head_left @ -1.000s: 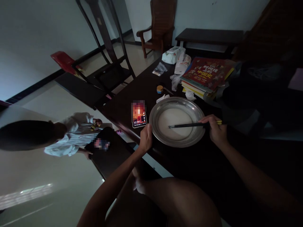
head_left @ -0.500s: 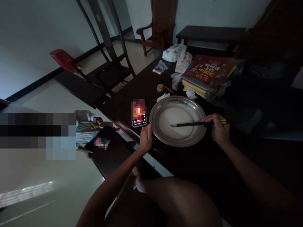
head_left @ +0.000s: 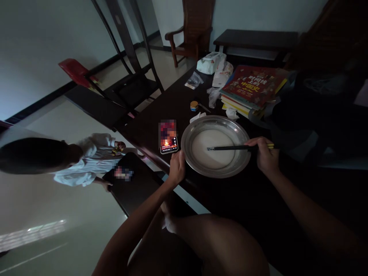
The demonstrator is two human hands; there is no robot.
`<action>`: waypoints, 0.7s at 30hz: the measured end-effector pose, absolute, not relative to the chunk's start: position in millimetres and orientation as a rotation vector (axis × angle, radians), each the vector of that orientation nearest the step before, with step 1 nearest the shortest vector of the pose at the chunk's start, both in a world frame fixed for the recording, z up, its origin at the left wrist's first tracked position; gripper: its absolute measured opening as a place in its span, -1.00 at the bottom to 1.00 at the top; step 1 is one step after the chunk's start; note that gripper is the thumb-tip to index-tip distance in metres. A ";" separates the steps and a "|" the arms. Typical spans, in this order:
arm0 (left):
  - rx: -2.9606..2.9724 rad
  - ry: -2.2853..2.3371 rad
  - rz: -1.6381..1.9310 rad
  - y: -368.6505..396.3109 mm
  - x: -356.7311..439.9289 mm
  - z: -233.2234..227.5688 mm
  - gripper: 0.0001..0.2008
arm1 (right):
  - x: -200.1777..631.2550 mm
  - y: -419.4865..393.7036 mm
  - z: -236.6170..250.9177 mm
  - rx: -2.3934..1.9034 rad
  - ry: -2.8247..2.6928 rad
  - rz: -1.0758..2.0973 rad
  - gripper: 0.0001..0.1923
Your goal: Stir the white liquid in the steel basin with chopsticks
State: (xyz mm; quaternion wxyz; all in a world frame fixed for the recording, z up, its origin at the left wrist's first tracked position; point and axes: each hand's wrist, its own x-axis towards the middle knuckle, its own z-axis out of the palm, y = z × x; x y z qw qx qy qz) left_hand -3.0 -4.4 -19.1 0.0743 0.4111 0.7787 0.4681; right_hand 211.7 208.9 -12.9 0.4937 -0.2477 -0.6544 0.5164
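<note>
On the dark table sits a shallow metal basin point(head_left: 188, 163) with a milky white liquid point(head_left: 212, 140) inside. My left hand point(head_left: 177, 165) is closed at its left rim, thumb along the edge and the other fingers partly hidden. A pair of black chopsticks point(head_left: 230, 147) with yellowish ends is in my right hand point(head_left: 266, 155), fingers wrapped round them over the right rim. Their tips reach into the white liquid near the basin's middle. Close to my left hand lies a phone point(head_left: 169, 147) with a lit screen, partly blurred out.
Behind the basin are a small gold-lidded jar point(head_left: 194, 105), crumpled tissue point(head_left: 231, 114), plastic bags point(head_left: 212, 97) and a stack of books point(head_left: 250, 90). At the left, another person point(head_left: 86, 159) stands by a dark bench point(head_left: 135, 188). A wooden armchair point(head_left: 198, 30) is at the back.
The chopstick tips have shifted slightly up within the white liquid. The picture on the phone screen is different. Both hands keep their places at the basin.
</note>
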 end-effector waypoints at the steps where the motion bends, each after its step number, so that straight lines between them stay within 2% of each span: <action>1: 1.227 2.341 1.402 -4.3 -2.9 -19.3 -0.37 | 211.5 208.8 -12.6 -0.598 -1.573 1.259 -0.60; 21: 1.179 2.264 1.442 -4.0 -0.1 -13.2 -0.38 | 210.7 209.3 -13.5 -0.584 -1.585 1.274 -0.58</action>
